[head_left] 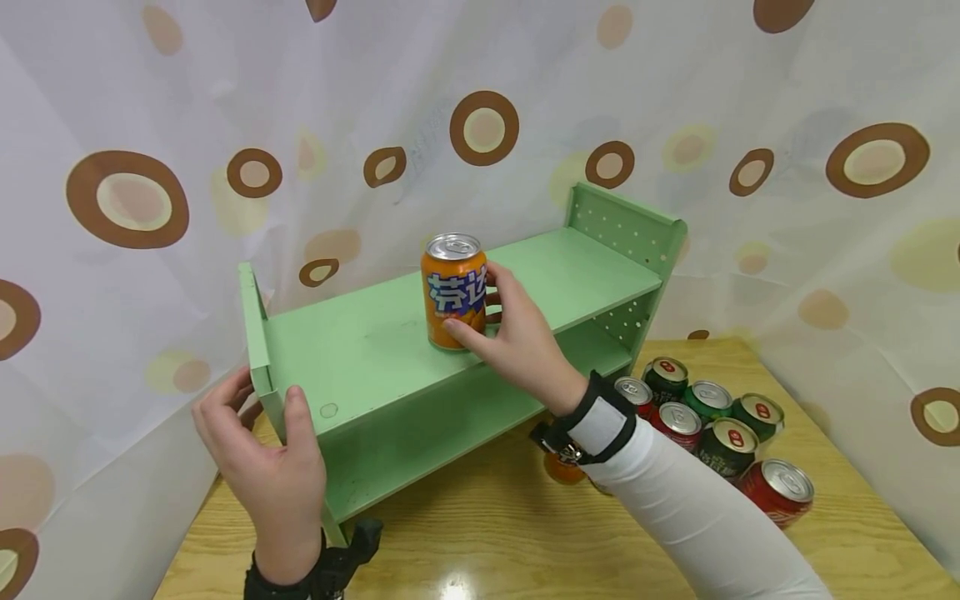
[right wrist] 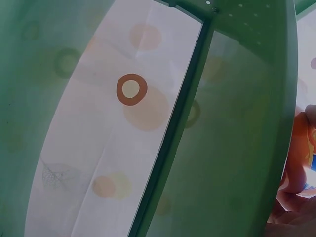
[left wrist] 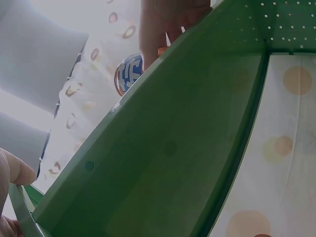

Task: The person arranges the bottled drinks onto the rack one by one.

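An orange soda can [head_left: 452, 292] with a silver top stands upright on the upper board of a green two-tier shelf [head_left: 360, 342]. My right hand [head_left: 517, 333] grips the can from its right side, thumb across the front and fingers behind. At the shelf's left end, my left hand [head_left: 273, 458] holds the side panel [head_left: 257, 342] between thumb and fingers. The left wrist view shows the underside of the upper board [left wrist: 163, 133], with the can [left wrist: 129, 74] partly hidden behind its edge. In the right wrist view, the can [right wrist: 312, 148] shows only at the right border.
To the right of the shelf, several red, dark and green cans [head_left: 727, 446] stand grouped on the wooden table [head_left: 465, 533]. Another orange can [head_left: 564, 469] is partly hidden below my right wrist. A patterned white sheet [head_left: 360, 100] hangs behind the shelf.
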Action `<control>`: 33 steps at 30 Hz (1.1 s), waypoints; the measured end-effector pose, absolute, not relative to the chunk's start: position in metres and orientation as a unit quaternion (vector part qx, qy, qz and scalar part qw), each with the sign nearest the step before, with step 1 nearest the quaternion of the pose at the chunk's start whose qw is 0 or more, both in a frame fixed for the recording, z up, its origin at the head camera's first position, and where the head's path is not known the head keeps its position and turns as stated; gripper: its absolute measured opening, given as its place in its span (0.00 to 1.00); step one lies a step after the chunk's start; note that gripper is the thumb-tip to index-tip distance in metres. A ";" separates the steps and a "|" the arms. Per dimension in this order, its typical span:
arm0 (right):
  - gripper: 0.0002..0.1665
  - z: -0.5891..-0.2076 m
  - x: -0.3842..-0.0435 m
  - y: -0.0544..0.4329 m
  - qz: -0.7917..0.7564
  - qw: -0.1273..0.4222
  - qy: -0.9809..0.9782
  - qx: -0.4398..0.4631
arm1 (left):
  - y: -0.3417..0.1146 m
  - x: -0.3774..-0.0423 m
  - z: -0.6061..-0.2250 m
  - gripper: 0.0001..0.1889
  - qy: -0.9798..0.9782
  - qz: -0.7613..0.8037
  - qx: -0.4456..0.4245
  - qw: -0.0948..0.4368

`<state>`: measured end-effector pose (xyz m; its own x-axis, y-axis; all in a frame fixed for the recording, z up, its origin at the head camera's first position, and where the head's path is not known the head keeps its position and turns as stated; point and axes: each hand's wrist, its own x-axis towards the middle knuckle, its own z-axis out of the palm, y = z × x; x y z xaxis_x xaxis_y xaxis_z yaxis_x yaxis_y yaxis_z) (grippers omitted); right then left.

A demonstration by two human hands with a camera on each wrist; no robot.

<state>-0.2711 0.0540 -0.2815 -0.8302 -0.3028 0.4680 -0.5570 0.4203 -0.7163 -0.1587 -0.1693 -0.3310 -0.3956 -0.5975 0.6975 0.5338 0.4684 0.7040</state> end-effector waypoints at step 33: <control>0.49 -0.282 -0.237 -0.021 0.418 0.148 -0.830 0.337 | -0.169 -0.158 -0.330 0.23 -0.665 -0.508 0.024 0.547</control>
<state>-0.2371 -0.0206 -0.2824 -0.7288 -0.4366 0.5275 -0.6838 0.4229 -0.5947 -0.1583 -0.1694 -0.3304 -0.3998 -0.5886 0.7027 0.5235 0.4826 0.7021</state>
